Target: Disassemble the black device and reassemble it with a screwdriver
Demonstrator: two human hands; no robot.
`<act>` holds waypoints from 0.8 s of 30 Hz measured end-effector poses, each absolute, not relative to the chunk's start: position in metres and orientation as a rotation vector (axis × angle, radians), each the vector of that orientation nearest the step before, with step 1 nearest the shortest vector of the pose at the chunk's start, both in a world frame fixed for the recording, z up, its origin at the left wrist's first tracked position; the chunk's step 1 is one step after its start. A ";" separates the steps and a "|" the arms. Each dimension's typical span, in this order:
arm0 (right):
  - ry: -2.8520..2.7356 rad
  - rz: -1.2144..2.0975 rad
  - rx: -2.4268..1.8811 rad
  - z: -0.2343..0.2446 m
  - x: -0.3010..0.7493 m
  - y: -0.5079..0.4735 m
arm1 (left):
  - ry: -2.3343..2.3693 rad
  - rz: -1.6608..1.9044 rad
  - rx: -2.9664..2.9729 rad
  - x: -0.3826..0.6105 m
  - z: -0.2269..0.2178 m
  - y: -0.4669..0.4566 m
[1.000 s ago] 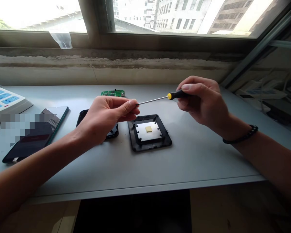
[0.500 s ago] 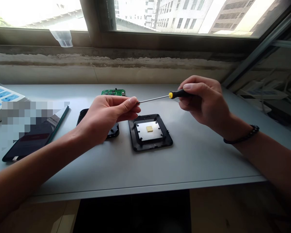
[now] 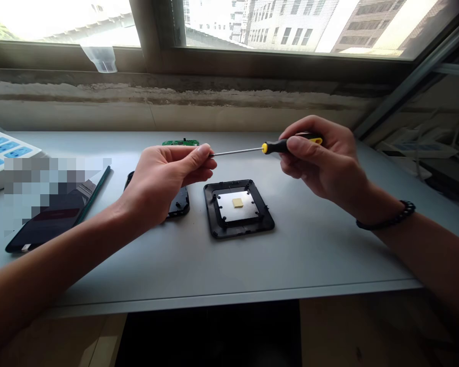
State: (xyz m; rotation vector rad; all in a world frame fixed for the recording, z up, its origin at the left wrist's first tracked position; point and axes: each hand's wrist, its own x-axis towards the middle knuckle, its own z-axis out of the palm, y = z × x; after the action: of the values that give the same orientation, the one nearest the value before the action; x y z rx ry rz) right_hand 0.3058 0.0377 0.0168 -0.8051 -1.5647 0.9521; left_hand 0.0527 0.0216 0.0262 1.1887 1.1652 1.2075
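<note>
A screwdriver with a black and yellow handle is held nearly level above the table. My right hand is closed round its handle. The fingers of my left hand pinch the tip end of the metal shaft, so the tip is hidden. Below the tool lies a square black plastic cover, with a silver plate inside it and a small yellowish pad on the plate. Partly behind my left hand are another black plastic housing and a green circuit board.
At the left a dark phone lies on the pale table, partly pixelated. Beyond it stands a white power strip with blue sockets. A window is behind the table, and cables and dark items show at the far right.
The screwdriver has become more level, its tip end raised a little with my left hand. My right fingers have shifted on the handle, and more yellow shows.
</note>
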 end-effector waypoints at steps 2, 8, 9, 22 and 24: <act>-1.616 0.929 -0.795 0.016 0.305 0.036 | 1.170 1.235 1.159 0.052 0.025 0.023; -1.787 0.720 -0.823 0.010 0.300 0.030 | 1.148 1.307 1.100 0.054 0.026 0.021; -1.785 0.691 -0.819 0.009 0.298 0.029 | 1.149 1.322 1.096 0.055 0.027 0.020; -1.737 0.608 -0.835 0.009 0.298 0.024 | 1.164 1.310 1.025 0.056 0.030 0.018; -1.737 0.592 -0.836 0.009 0.298 0.024 | 1.166 1.310 1.028 0.056 0.030 0.019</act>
State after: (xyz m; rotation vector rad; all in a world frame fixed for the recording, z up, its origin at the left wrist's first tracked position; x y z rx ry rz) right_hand 0.2977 0.0242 0.0095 -0.8356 -1.7372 0.5921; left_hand 0.0556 0.0189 0.0302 1.0278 1.1660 1.3098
